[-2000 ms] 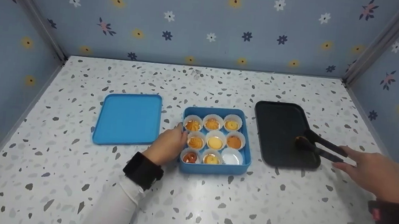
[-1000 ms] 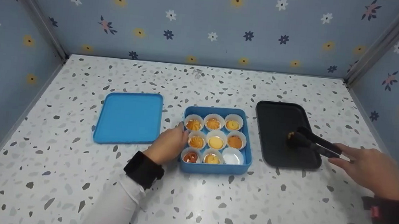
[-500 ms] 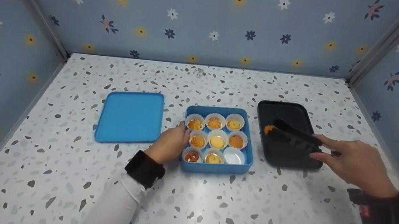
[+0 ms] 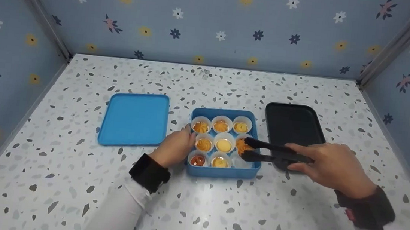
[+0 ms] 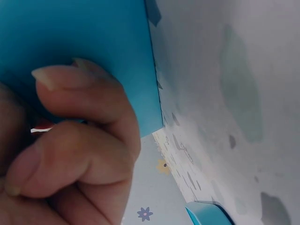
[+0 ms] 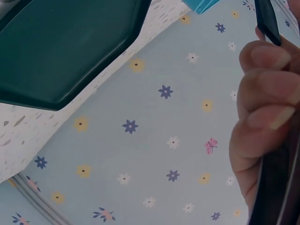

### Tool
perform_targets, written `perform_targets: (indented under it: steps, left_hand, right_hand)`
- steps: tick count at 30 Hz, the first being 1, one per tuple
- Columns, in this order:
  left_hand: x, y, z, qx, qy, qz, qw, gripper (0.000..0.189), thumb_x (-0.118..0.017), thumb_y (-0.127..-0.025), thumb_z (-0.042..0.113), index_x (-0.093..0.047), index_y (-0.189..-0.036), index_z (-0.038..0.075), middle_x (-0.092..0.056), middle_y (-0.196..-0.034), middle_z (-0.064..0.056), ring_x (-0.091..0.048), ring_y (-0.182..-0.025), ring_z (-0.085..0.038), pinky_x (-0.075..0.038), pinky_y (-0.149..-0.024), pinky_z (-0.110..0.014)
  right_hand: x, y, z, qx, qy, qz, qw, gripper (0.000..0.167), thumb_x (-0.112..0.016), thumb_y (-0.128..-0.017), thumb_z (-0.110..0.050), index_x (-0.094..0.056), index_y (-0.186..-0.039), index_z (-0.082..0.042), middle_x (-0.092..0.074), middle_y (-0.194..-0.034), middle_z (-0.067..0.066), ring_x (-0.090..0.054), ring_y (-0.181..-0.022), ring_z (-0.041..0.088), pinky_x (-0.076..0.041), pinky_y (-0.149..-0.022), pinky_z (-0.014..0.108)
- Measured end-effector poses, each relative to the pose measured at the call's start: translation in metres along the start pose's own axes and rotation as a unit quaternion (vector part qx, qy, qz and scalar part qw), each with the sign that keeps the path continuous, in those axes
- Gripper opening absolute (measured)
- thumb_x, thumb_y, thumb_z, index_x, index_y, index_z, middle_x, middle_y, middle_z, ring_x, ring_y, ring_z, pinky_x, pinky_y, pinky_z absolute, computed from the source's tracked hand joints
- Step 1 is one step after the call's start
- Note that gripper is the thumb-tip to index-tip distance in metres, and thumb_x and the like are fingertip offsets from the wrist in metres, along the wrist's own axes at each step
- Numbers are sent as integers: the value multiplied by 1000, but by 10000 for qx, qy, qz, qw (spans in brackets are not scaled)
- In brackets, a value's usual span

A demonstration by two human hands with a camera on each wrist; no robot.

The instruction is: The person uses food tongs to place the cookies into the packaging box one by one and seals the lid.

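Observation:
A blue square box [image 4: 222,173] holds rows of white paper cups, most with a small golden or brown cookie inside. My left hand [image 4: 175,146] grips the box's left wall, fingers curled against its outside in the left wrist view. In my right hand [image 4: 331,166] are black tongs [image 4: 268,145], reaching in over the box's right wall. An orange-brown cookie [image 4: 242,145] shows at the tong tips, overlapping the middle-right cup. Just below the tips, the front-right paper cup [image 4: 240,162] is bare inside and partly covered by the tongs.
To the left lies a flat blue lid [image 4: 135,119]. A black tray [image 4: 292,121] sits right of the box, partly under my right hand and the tongs. Flower-patterned walls [image 4: 214,22] enclose the speckled table [image 4: 195,211] at the back and sides.
The right hand has carried the tongs, with a cookie at their tips, leftward from the black tray to over the box. The left hand stays at the box's left wall.

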State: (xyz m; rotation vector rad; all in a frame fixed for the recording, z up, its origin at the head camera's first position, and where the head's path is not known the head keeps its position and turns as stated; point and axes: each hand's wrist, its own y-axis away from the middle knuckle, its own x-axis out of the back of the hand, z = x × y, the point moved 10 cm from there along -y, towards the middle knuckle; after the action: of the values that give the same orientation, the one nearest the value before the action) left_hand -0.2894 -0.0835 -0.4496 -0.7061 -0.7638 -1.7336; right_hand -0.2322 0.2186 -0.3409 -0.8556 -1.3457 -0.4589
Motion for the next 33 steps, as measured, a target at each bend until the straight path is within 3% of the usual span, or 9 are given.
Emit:
perform_targets:
  steps: [5, 13, 20, 27, 33]
  left_hand:
    - [-1, -1, -1, 4, 6, -23, 10000, 60, -32, -109, 28, -23, -149, -16, -42, -145, -32, -55, -121, -39, -40, -108, -46]
    - [-2, -2, -1, 46, 41, -79, 9999, 60, -31, -109, 28, -22, -150, -15, -43, -144, -32, -57, -120, -38, -42, -107, -46]
    - [-2, -1, -2, 34, 27, -46, 10000, 60, -32, -109, 28, -22, -149, -15, -46, -141, -33, -61, -110, -37, -46, -102, -45]
    - [-1, -1, 0, -54, -70, 13, 10000, 59, -32, -109, 27, -25, -148, -17, -43, -143, -33, -49, -128, -42, -38, -109, -46]
    - [-1, -1, -1, -56, -95, 20, 9999, 59, -32, -109, 27, -25, -148, -16, -48, -139, -34, -58, -117, -41, -44, -104, -47]
  right_hand:
    - [-8, -13, -10, 235, 112, -284, 9993, 47, -80, -80, -45, -74, -121, -23, -57, -62, -9, -37, -49, 4, -31, -41, 26]
    - [-12, -28, -20, 466, 322, -904, 9943, 47, -82, -79, -43, -74, -119, -20, -46, -57, -12, -33, -47, 5, -28, -40, 25]
    - [-10, -40, -32, 716, 481, -1057, 9907, 46, -84, -78, -41, -75, -116, -18, -44, -57, -10, -31, -45, 6, -28, -37, 25]
    - [-10, -47, -40, 737, 603, -1246, 9876, 47, -84, -76, -42, -75, -115, -17, -40, -55, -9, -30, -46, 9, -26, -37, 27]
    - [-8, -49, -42, 744, 646, -1288, 9868, 46, -85, -76, -41, -75, -114, -17, -40, -55, -8, -30, -45, 9, -25, -37, 27]
